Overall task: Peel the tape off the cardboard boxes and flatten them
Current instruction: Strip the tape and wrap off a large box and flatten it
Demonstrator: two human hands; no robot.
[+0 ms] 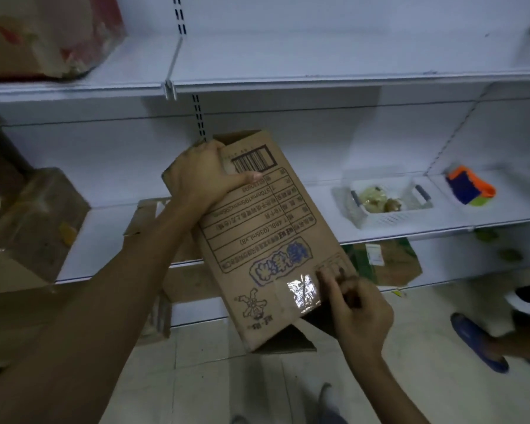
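Cardboard box (257,237) is held tilted at frame centre, before the white shelving (318,78). Left hand (202,175), at 11 o'clock of the box, is clamped over its upper edge. Right hand (355,310), at 5 o'clock, has fingertips pinched at the glossy tape (302,290).

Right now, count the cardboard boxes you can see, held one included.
4, maybe more: the held box gripped by the left hand; a brown box on the left shelf; a red-printed box top left; flattened cardboard behind the forearm. Others may be hidden.
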